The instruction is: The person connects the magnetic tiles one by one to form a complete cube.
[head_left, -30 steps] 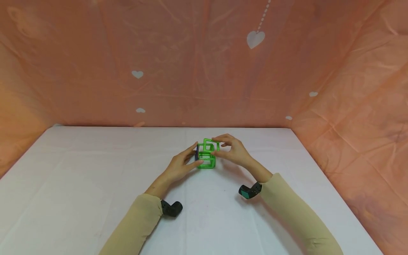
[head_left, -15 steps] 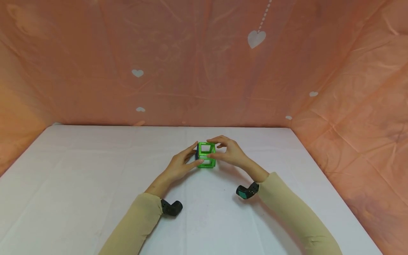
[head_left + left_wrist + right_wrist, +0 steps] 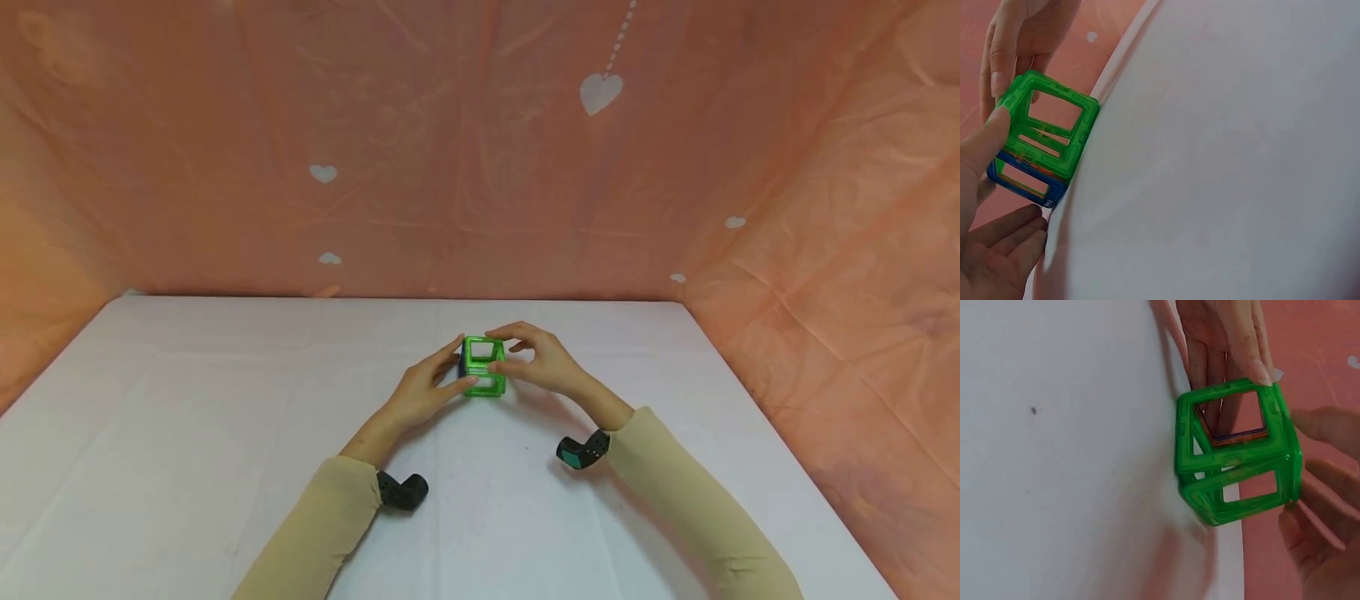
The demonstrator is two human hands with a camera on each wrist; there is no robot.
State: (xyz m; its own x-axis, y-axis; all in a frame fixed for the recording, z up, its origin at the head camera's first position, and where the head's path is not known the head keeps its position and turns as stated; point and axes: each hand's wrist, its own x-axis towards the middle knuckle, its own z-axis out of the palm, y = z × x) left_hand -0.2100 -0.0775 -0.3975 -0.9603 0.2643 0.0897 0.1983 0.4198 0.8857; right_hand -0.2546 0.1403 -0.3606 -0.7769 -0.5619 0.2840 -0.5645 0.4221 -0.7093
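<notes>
A cube of see-through magnetic tiles (image 3: 476, 367) stands on the table, between both hands. Most of its square frames are green, and a blue tile (image 3: 1055, 192) forms the side facing my left hand. An orange edge (image 3: 1242, 442) shows through it in the right wrist view. My left hand (image 3: 423, 393) holds the cube from the left, its thumb on the near green face and the fingers around the blue side. My right hand (image 3: 547, 363) pinches the top green tile (image 3: 1272, 428) between thumb and fingers. Part of the far side is hidden.
A white cloth (image 3: 225, 433) covers the table. Behind it hangs an orange curtain (image 3: 450, 167) with pale hearts, which also closes off the sides. Each wrist wears a black camera mount (image 3: 403, 492).
My right hand has brought a green tile, held tilted above the cube, down and left onto its top. The left hand has stayed in place; little differs over the last half second.
</notes>
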